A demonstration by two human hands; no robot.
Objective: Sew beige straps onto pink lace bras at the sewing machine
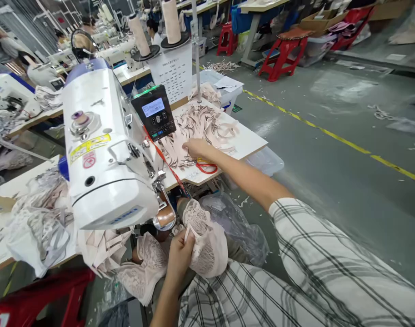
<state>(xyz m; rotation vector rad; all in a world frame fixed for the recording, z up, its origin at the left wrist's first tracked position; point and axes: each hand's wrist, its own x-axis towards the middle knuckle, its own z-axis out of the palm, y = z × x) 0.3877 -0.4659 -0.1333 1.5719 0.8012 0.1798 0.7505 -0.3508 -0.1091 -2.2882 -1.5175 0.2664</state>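
My left hand (180, 252), low in front of my lap, is closed with thumb and fingers pinching the edge of a pale pink lace bra (210, 250). One cup of the bra faces me, and more pale lace (149, 254) hangs to the left of that hand. My right hand (197, 149) reaches across to the table, its fingers curled down onto a pile of pale pink fabric strips (202, 122). The fingers look closed on a strip, though the tips are partly hidden. Just below that hand lie red-handled scissors (207, 168).
A white sewing machine (105, 150) with a control panel (154, 111) stands left of my right arm. Lace pieces (40, 222) are heaped on the table at left. Thread cones (171, 22) rise behind. A red stool (284, 56) and plastic bin (217, 81) stand further off.
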